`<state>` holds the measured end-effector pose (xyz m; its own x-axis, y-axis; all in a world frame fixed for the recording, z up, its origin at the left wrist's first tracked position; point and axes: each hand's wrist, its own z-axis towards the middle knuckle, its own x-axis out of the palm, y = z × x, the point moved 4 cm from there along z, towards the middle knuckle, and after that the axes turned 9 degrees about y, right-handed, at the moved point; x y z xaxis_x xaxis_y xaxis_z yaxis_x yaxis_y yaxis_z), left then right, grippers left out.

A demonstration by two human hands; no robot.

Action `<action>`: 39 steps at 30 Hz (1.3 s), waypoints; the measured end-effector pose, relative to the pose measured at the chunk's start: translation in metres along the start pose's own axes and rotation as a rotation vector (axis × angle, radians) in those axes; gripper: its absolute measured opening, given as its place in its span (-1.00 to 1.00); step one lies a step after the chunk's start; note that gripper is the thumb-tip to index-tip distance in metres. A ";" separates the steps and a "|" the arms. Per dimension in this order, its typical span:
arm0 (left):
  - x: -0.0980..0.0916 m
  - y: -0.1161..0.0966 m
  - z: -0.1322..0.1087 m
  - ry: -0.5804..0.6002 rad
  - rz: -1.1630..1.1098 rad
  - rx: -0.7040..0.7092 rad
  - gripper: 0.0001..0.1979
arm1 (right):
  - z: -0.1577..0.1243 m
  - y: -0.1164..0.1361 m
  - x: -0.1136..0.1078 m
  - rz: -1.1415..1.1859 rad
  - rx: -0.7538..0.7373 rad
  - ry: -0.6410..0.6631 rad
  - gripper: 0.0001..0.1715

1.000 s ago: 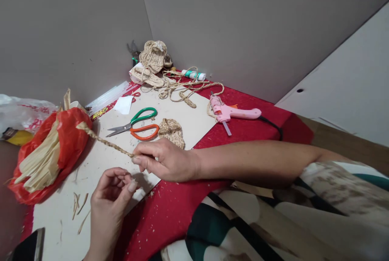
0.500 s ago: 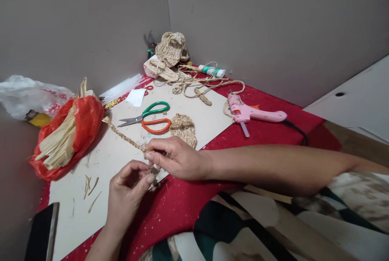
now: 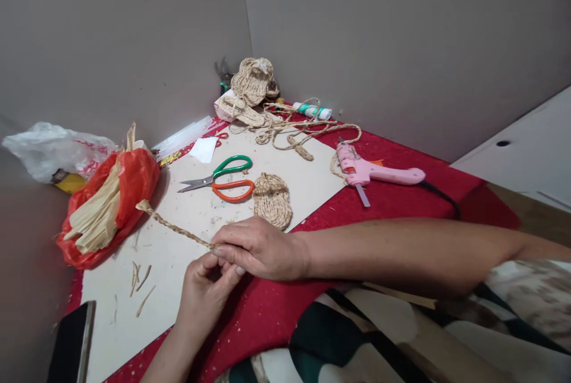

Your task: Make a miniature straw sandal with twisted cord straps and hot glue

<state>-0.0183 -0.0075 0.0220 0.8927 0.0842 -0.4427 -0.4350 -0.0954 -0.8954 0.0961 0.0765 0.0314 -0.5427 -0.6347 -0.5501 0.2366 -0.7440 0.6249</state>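
Observation:
A braided straw-coloured cord (image 3: 178,229) points up and to the left, its thicker end free over the white board (image 3: 169,288). My right hand (image 3: 259,247) pinches the cord's near end between thumb and fingers. Just below, my left hand (image 3: 209,288) is closed at the same end, its fingertips touching the right hand; the very tip of the cord is hidden there. Beyond my right hand lies a small oval woven piece (image 3: 272,201). Scissors (image 3: 218,181) with one green and one orange handle rest beside it, blades to the left.
Dry husks (image 3: 98,210) fill a red plastic bag (image 3: 140,175) at the left. A pink glue gun (image 3: 379,172) lies right on the red cloth (image 3: 312,252). Woven pieces (image 3: 252,82) and loose cord (image 3: 312,127) sit at the back corner. A phone (image 3: 71,344) is front left.
My left hand has moved in against my right, its fingers closing at the cord's end. The cord's free end has swung lower and left. The whole view has shifted slightly.

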 end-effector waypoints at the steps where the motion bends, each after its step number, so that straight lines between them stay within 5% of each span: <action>1: 0.000 0.000 0.000 0.001 -0.001 0.001 -0.69 | 0.000 0.000 0.001 0.003 0.004 0.008 -0.73; 15: -0.005 0.001 -0.002 -0.018 -0.054 0.020 -0.74 | 0.000 -0.004 0.000 0.113 0.076 -0.003 -0.67; 20: -0.047 -0.004 -0.007 -0.291 -0.139 0.082 -0.88 | 0.003 -0.003 -0.011 0.153 0.094 -0.008 -0.70; 24: -0.082 -0.017 -0.013 -0.536 -0.284 0.205 -0.66 | 0.007 -0.001 -0.013 0.436 0.101 0.164 -0.72; 29: -0.092 -0.021 -0.008 -0.396 -0.583 0.120 -0.54 | 0.008 0.001 -0.009 0.737 0.163 0.367 -0.72; 39: -0.108 -0.007 -0.010 -0.366 -0.376 0.091 -0.74 | 0.010 0.000 -0.020 1.240 0.254 0.396 -0.65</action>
<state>-0.1107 -0.0263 0.0770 0.8966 0.4383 -0.0641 -0.1161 0.0930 -0.9889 0.0985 0.0915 0.0477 0.2024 -0.9105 0.3606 0.2216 0.4012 0.8888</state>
